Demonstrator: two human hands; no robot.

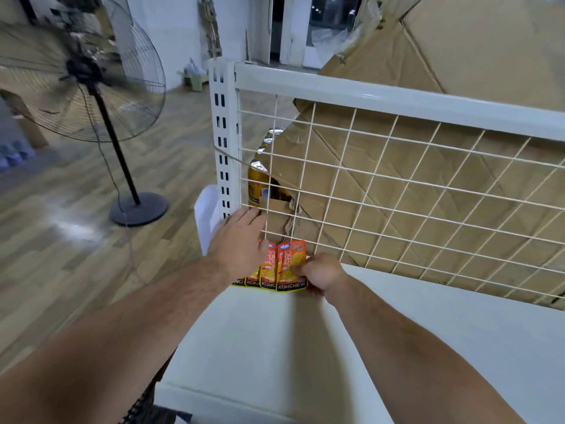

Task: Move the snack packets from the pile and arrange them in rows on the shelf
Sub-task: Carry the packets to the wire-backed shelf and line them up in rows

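Several orange snack packets (269, 270) marked KONCHEW lie side by side in a short row at the back left of the white shelf (397, 347), against the wire mesh. My left hand (238, 246) lies flat with straight fingers over the left packets, partly hiding them. My right hand (321, 275) pinches the right edge of the rightmost packet (290, 266). The pile of packets is out of view.
A white wire mesh panel (397, 185) backs the shelf, with flattened cardboard (382, 191) and gold cans (258, 179) behind it. A slotted white upright (222, 142) stands at the shelf's left corner. A black pedestal fan (88, 84) stands on the wooden floor to the left.
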